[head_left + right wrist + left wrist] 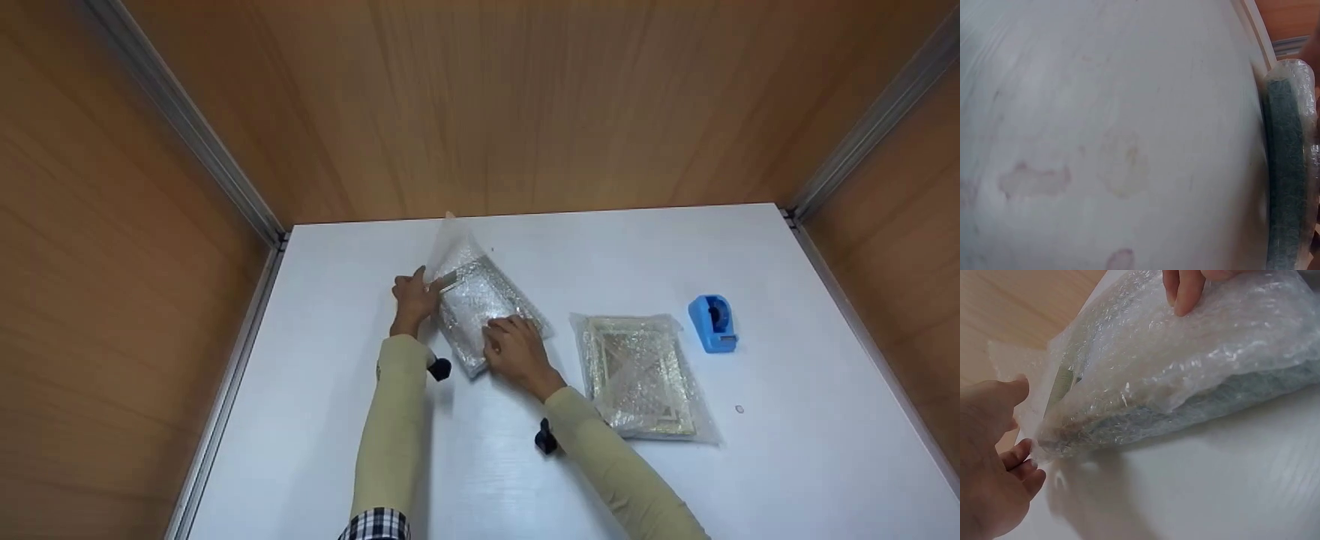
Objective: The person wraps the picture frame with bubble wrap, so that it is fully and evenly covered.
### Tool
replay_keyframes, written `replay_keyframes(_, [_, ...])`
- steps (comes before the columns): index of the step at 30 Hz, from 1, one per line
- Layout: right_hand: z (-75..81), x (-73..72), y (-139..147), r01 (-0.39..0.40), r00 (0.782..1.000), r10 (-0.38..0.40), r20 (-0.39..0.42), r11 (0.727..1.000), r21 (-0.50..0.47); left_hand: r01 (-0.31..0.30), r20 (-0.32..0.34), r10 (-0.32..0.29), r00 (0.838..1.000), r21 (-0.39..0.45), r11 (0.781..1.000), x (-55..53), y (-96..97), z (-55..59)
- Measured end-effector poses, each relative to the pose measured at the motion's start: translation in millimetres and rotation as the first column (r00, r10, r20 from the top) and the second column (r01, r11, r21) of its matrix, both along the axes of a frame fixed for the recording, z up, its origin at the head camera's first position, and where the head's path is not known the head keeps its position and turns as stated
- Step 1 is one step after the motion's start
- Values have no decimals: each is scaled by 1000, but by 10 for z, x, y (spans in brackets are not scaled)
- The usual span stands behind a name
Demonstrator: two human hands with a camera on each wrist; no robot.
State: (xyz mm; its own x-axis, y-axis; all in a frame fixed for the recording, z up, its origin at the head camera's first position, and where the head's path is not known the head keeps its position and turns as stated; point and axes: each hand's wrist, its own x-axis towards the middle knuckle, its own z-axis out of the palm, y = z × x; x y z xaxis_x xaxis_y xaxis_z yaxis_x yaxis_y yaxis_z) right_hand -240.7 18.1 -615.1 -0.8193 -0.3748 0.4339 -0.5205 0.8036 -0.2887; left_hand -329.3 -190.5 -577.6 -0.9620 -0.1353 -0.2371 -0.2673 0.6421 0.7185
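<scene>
A flat rectangular item in bubble wrap (476, 296) lies slanted on the white table, a loose flap of wrap rising at its far end. At its far left corner, my left hand (416, 296) holds the edge of the wrap with curled fingers, its thumb (1019, 389) over the flap. My right hand (517, 352) rests on the near right part, and its fingertips (1188, 295) press the wrap from above. In the right wrist view only the dark side of the wrapped item (1286, 169) shows clearly; that hand is mostly cut off.
Right of the hands lies a second bubble-wrapped package with an ornate picture frame (637, 375) inside. Beyond it stands a blue tape dispenser (709, 322). Wooden panels (480, 112) enclose the table at the back and sides. A small ring-shaped mark (739, 409) shows on the tabletop.
</scene>
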Motion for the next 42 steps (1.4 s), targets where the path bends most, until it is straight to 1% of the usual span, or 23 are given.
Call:
replay_keyframes(6, [11, 0, 12, -2, 1000, 2, 5, 1000, 0, 33, 9, -33, 999, -16, 999, -29, 60, 0])
replay_keyframes(8, [13, -1, 18, 0, 1000, 0, 13, 1000, -1, 44, 0, -44, 999, -26, 999, -47, 83, 4])
replay_keyframes(10, [14, -1, 23, 4, 1000, -4, 22, 1000, 3, 55, -30, -56, 998, -46, 997, -61, 103, 12])
replay_keyframes(13, [12, 3, 26, 7, 999, -7, 32, 1000, 8, 72, -88, -81, 993, -103, 992, -63, 130, 41])
replay_keyframes(15, [8, 5, 26, 9, 999, -9, 32, 1000, 11, 89, -111, -107, 988, -157, 984, -55, 152, 73])
replay_keyframes(16, [6, 6, 24, 10, 999, -10, 30, 1000, 10, 99, -113, -121, 986, -186, 978, -51, 165, 90])
replay_keyframes(18, [5, 6, 22, 12, 999, -13, 30, 1000, 10, 116, -105, -140, 985, -210, 971, -40, 198, 131])
replay_keyframes(20, [-1, 4, 17, 14, 1000, -14, 25, 1000, 13, 133, -91, -157, 983, -221, 966, -40, 230, 172])
replay_keyframes(22, [2, 7, 12, 13, 1000, -13, 24, 1000, 10, 144, -83, -164, 983, -209, 967, -46, 265, 210])
replay_keyframes(24, [0, 10, 10, 7, 1000, -7, 16, 1000, 4, 145, -85, -165, 983, -204, 968, -55, 300, 241])
replay_keyframes(27, [2, 15, 0, -8, 1000, 8, -8, 1000, -13, 137, -93, -163, 982, -238, 962, -70, 343, 283])
replay_keyframes(30, [-7, 17, -16, -22, 999, 21, -42, 999, -30, 126, -105, -165, 981, -304, 944, -81, 368, 306])
replay_keyframes(32, [-7, 19, -26, -24, 999, 23, -48, 999, -34, 122, -117, -171, 978, -343, 931, -84, 380, 308])
replay_keyframes(33, [-7, 19, -29, -24, 999, 22, -44, 999, -35, 117, -129, -172, 977, -353, 928, -84, 385, 307])
replay_keyframes(34, [-5, 19, -32, -24, 999, 22, -40, 999, -35, 117, -141, -175, 974, -349, 930, -85, 387, 302])
replay_keyframes(36, [-2, 17, -39, -24, 999, 23, -30, 999, -32, 123, -184, -189, 964, -322, 939, -85, 388, 291])
replay_keyframes(39, [0, 8, -49, -22, 999, 21, -25, 999, -23, 164, -201, -213, 956, -234, 958, -80, 380, 286])
replay_keyframes(41, [-7, 0, -54, -22, 999, 21, -36, 1000, -17, 195, -208, -237, 949, -201, 960, -72, 378, 289])
replay_keyframes(42, [-8, -2, -56, -22, 999, 21, -41, 1000, -14, 208, -199, -245, 949, -189, 960, -64, 382, 292])
